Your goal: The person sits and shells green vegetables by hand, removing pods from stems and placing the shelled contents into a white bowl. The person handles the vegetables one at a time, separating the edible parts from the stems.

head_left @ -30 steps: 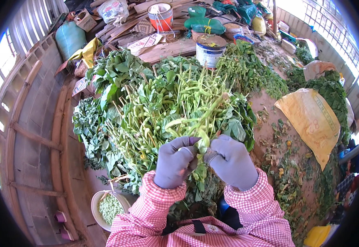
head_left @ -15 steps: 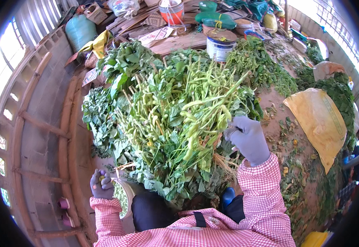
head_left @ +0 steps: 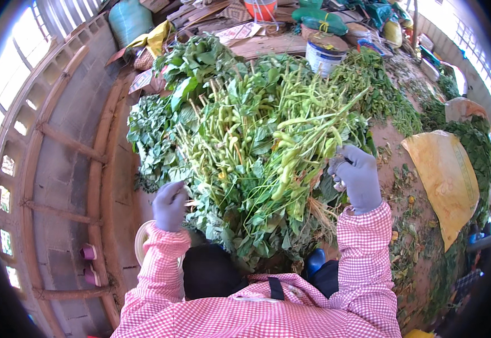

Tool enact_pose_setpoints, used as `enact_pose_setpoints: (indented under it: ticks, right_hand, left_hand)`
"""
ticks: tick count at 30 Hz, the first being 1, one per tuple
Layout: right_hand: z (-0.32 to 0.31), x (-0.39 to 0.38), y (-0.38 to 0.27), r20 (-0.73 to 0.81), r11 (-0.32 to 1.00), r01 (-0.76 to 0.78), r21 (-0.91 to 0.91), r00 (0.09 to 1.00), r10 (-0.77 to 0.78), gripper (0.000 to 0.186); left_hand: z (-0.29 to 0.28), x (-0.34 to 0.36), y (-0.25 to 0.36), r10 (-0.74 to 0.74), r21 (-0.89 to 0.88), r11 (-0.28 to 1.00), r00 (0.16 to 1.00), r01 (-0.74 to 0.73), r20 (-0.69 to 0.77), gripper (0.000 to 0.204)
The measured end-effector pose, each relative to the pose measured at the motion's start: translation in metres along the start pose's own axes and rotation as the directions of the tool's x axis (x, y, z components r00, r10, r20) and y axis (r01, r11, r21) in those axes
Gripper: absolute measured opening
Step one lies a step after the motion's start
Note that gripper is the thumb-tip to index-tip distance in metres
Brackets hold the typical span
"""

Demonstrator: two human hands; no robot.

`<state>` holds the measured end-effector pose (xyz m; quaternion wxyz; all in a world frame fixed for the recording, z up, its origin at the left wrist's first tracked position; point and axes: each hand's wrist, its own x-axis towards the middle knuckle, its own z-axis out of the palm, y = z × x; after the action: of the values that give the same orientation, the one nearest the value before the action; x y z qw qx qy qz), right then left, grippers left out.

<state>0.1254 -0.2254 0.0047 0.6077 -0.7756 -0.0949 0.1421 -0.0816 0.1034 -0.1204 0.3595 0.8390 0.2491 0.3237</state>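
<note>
Bright daylight overall. Strongest light enters through the slatted openings (head_left: 0, 169) along the left wall and the railing (head_left: 471, 50) at far right; both are blown out to white. The heap of green plants (head_left: 257, 141) in the middle is evenly lit, with sharp stems and soft, short shadows. The yellow sack (head_left: 445, 174) at right shows mild glare. Heavy fisheye bend: the wall beams curve and a black ring closes the corners. Detail smears toward the rim. Both gloved hands look sharp.

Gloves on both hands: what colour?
Pale lavender-grey, on the left hand and right hand; head view.
</note>
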Motion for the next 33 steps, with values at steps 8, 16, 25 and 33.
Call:
enact_pose_setpoints:
  ticks: [8,16,25,33]
  right_hand:
    - [-0.019,0.025,0.033,-0.082,0.960,-0.076,0.268,0.991,0.102,0.024]
    - [-0.014,0.024,0.048,-0.100,0.976,-0.114,0.183,0.986,0.133,0.012]
    - [0.037,-0.002,0.058,-0.021,0.940,0.187,-0.286,0.979,-0.202,0.056]
    - [0.016,0.005,0.055,0.221,0.967,0.138,-0.216,0.971,-0.089,0.036]
  left_hand:
    - [0.107,0.016,0.139,0.087,-0.218,0.976,0.934,-0.010,0.346,0.022]
    - [0.143,-0.053,0.148,0.402,-0.056,0.912,0.856,-0.407,0.326,0.027]
    - [0.148,-0.056,0.158,0.404,-0.137,0.914,0.831,-0.381,0.383,0.017]
    - [0.149,-0.019,0.159,0.405,-0.024,0.911,0.884,-0.411,0.232,0.034]
